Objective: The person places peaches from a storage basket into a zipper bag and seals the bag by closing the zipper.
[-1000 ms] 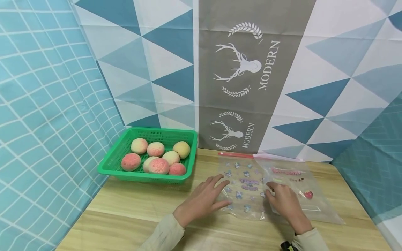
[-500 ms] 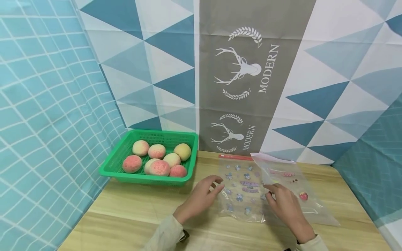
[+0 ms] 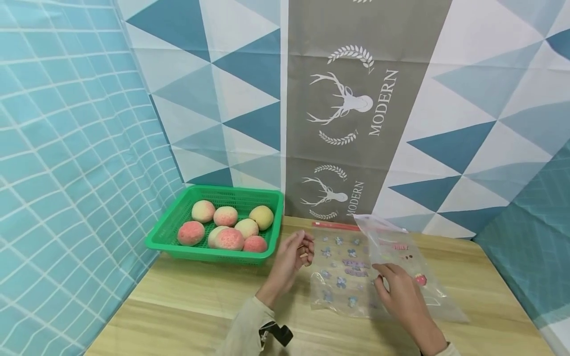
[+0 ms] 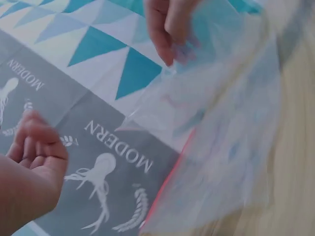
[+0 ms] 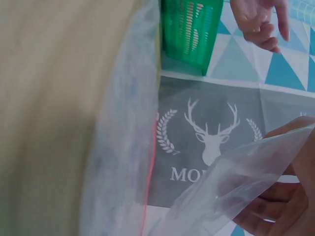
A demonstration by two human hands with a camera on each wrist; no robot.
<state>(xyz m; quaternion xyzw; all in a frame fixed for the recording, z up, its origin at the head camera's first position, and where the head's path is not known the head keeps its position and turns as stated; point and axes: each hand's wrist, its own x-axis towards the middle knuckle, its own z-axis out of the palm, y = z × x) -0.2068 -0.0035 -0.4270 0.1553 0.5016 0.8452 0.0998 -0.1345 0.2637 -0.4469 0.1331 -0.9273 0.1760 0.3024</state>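
Two clear zip bags lie side by side on the table. The left bag [image 3: 331,294] has a red zip strip and small blue and purple prints. On the right bag [image 3: 401,247] is a strawberry print and a pale zip strip; its left side is lifted, partly over the left bag. My right hand [image 3: 398,291] pinches that raised edge, and the film [image 5: 236,177] stretches up to the fingers in the right wrist view. My left hand [image 3: 291,254] is raised between the basket and the left bag, fingers loosely curled, holding nothing.
A green plastic basket [image 3: 213,253] with several peaches [image 3: 229,240] stands at the back left. Bare wooden tabletop [image 3: 196,296] lies in front of it. Patterned cloth [image 3: 338,109] rises behind the table, and a blue grid cloth [image 3: 75,173] hangs at the left.
My left hand has drawn back left from the left bag and turned upward. The right bag's left side has been lifted and shifted left by my right hand.
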